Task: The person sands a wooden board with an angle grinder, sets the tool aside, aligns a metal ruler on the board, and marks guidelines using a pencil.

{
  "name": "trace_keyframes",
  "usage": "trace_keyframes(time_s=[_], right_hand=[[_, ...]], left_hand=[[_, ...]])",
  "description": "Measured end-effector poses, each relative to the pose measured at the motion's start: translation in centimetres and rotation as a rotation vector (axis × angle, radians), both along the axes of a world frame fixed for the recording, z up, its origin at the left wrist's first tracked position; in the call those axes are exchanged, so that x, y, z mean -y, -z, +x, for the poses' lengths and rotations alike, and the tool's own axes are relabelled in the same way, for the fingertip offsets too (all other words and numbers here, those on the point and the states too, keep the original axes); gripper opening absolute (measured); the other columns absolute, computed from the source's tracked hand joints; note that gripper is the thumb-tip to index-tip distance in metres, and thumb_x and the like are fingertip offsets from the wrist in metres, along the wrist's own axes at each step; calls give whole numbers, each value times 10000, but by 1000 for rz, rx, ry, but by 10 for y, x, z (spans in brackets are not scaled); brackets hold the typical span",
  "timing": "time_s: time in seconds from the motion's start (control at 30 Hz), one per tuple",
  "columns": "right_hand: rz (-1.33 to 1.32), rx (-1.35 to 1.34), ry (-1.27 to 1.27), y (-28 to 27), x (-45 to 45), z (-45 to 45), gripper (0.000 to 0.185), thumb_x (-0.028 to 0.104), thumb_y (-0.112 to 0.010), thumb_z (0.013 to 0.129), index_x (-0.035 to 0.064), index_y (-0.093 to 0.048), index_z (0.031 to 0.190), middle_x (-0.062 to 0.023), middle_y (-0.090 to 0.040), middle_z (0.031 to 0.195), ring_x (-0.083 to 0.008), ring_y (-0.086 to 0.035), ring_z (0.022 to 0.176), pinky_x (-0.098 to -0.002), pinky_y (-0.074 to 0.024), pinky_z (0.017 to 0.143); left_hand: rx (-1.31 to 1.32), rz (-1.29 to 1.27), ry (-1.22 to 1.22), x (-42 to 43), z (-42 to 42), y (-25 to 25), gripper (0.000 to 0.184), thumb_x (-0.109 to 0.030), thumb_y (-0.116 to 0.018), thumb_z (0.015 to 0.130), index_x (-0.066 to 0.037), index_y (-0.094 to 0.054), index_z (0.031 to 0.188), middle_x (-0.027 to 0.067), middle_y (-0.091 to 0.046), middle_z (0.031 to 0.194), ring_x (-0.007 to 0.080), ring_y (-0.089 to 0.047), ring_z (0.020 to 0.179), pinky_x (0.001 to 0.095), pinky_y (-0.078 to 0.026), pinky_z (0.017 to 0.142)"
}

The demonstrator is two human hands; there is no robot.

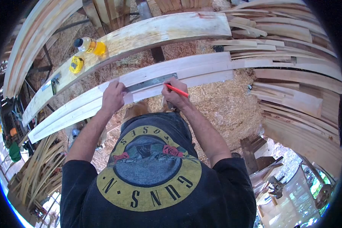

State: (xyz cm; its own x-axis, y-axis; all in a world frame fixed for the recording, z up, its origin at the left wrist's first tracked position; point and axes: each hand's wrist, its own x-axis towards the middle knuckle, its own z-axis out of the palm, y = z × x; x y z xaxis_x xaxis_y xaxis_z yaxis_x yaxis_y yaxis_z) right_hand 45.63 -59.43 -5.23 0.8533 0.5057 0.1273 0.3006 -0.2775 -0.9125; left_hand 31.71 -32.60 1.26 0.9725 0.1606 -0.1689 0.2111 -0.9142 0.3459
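The ruler runs lengthwise along the board, between the left hand, curled at its left end (pinching or pressing, hard to tell), and, near its right end, the right hand gripping 1 pencil.

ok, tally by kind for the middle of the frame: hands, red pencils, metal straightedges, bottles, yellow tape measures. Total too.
Hands: 2 (left hand, right hand)
Red pencil: 1
Metal straightedge: 1
Bottle: 1
Yellow tape measure: 1
Total: 6
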Motion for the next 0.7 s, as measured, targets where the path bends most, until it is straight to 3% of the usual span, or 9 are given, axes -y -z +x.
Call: trace_keyframes(time_s=[0.7], right_hand=[[-45, 9, -23, 3, 0, 0, 115, 30, -728, 828, 56, -677, 928, -138, -678, 792, -279, -695, 689, -374, -568, 650]], left_hand=[[-40, -18, -2, -5, -2, 5, 274, -107, -804, 837, -47, -639, 1047, 174, -627, 1159, 392, -611, 1115, 483, -536, 932]])
